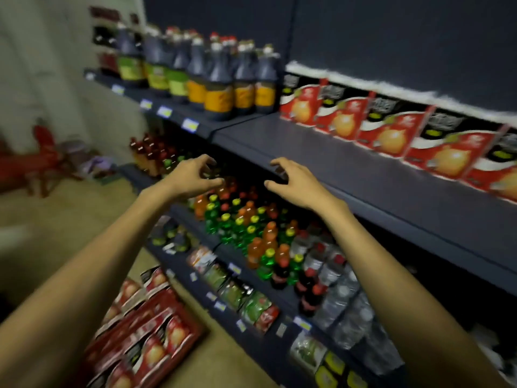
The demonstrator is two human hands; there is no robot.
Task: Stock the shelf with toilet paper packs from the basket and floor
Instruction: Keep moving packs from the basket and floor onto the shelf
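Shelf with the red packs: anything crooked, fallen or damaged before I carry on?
Nothing stands out. The red packs stand upright in one row at the back of the shelf, its front bare. More packs fill the basket on the floor. Both hands hover empty; blur hides fine damage.

The dark shelf (321,152) carries a row of red packs (391,135) beside dark bottles (218,77).

A pale wall (42,65) fills the upper left of the frame, above a tan floor (70,219) running to the lower left. A dark blue back panel (391,37) spans the upper right in dim light.
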